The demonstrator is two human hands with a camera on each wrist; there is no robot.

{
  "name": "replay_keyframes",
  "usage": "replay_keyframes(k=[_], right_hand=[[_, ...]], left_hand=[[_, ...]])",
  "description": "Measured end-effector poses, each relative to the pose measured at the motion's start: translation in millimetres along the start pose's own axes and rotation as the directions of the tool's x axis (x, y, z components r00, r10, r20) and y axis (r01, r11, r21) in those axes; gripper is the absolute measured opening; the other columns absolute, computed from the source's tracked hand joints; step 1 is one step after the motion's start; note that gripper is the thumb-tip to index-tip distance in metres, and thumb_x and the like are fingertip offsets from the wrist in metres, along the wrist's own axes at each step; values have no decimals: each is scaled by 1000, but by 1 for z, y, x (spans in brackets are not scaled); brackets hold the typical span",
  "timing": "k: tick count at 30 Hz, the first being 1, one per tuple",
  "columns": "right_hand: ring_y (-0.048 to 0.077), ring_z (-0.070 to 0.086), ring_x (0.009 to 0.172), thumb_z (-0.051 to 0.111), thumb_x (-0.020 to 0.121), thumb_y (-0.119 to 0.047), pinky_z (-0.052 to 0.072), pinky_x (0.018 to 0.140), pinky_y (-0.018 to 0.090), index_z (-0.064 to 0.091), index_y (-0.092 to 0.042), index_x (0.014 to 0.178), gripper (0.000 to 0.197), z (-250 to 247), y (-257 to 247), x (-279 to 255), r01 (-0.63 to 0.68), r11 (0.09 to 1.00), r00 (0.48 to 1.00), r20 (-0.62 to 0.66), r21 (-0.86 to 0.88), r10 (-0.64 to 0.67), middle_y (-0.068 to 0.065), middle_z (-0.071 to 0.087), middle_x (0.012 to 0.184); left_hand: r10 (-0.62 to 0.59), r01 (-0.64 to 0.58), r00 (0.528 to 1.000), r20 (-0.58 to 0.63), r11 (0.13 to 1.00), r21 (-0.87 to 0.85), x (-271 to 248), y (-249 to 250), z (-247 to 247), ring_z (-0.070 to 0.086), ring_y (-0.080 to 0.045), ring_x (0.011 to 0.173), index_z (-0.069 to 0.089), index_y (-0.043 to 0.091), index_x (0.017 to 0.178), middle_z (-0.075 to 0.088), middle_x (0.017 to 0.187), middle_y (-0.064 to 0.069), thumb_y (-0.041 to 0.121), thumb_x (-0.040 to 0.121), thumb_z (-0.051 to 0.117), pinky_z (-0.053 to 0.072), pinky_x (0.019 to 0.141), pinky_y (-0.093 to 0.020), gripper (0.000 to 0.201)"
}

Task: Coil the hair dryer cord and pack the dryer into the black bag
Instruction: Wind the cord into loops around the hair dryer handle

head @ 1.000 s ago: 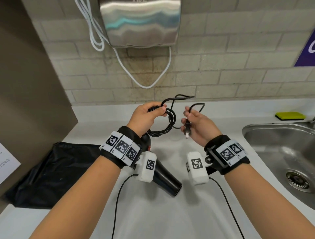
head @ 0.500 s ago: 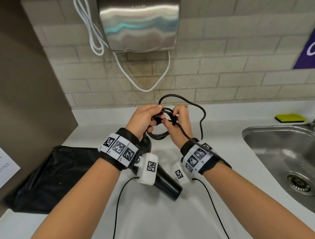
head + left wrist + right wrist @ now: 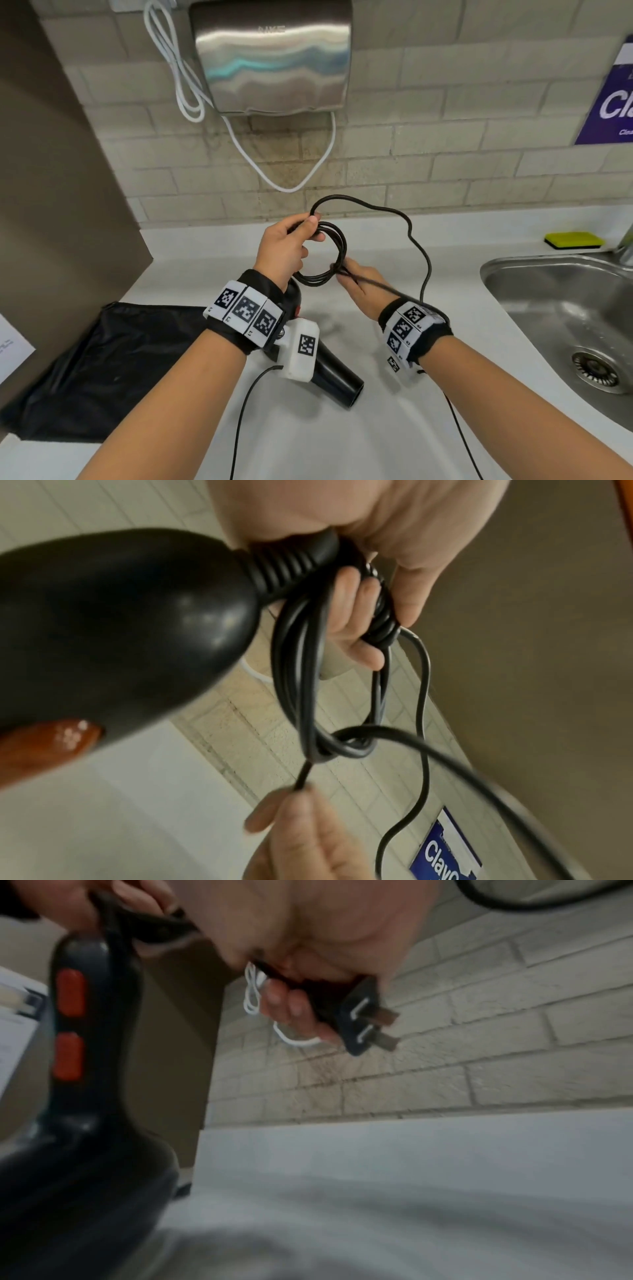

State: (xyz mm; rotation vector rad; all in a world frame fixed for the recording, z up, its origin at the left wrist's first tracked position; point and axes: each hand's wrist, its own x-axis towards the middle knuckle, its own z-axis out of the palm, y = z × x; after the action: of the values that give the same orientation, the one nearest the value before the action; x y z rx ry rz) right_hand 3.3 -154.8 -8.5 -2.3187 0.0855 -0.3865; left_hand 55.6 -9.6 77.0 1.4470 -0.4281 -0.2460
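Above the middle of the white countertop [image 3: 394, 394], the hair dryer [image 3: 334, 380] hangs by the end of its handle from the left hand [image 3: 284, 250], its barrel angled down toward the counter's near edge. Two red switches [image 3: 70, 1023] line the handle. Several turns of the black cord [image 3: 337, 253] form a round coil; the left hand's fingers [image 3: 356, 626] and thumb are curled tight around the top of the coil, beside the ribbed strain relief [image 3: 287, 566]. One strand wraps once around the bundle at the bottom of the coil (seen from the left wrist). The right hand [image 3: 359, 287], just below and right of the coil, pinches the cord between thumb and fingertips, with its other fingers folded around the two-pin plug [image 3: 363, 1015]. A slack loop of cord rises toward the wall and falls back to the right wrist.

The black bag [image 3: 102, 370] lies flat at the counter's left edge, against a brown side panel [image 3: 61, 205]. A steel sink [image 3: 561, 308] is set into the counter's right side, with a yellow sponge [image 3: 573, 240] at its far rim. On the pale brick-tile wall [image 3: 445, 120] hang a steel hand dryer [image 3: 274, 58] with a looped white cable [image 3: 178, 72] and a purple sign [image 3: 609, 99].
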Motion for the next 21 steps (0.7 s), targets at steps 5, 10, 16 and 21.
replay_keyframes(k=[5,10,16,21], right_hand=[[29,57,93,36,98,-25,41,80,31,56,-10,104,26,2,41,3,-274,948,962,-53,-164,269,16,61,97],[24,47,125,33,99,-16,38,101,29,47,-6,130,35,-10,83,-12,-555,656,761,6,-512,648,10,48,136],[26,54,116,41,95,-21,43,95,30,51,-9,122,31,-16,98,-17,-591,547,688,-17,-593,725,10,55,127],[17,55,102,52,89,-9,37,84,15,46,-14,131,42,-1,45,2,-284,958,959,-41,-51,282,14,53,125]], left_hand=[[15,-17,999,-49,999,-38,0,-2,0,29,-2,35,63,17,99,62,76,-5,18,94,53,22,36,-13,11],[-13,3,997,-78,992,-129,1,1,-9,25,-4,37,62,17,101,62,75,-4,18,94,52,18,37,-16,12],[-27,25,999,-28,996,-85,-3,1,-3,24,-6,40,64,15,99,65,73,-2,18,93,53,18,38,-16,13],[-34,33,999,-9,996,-78,0,1,0,24,-6,41,64,17,96,64,72,-2,17,93,53,18,38,-16,11]])
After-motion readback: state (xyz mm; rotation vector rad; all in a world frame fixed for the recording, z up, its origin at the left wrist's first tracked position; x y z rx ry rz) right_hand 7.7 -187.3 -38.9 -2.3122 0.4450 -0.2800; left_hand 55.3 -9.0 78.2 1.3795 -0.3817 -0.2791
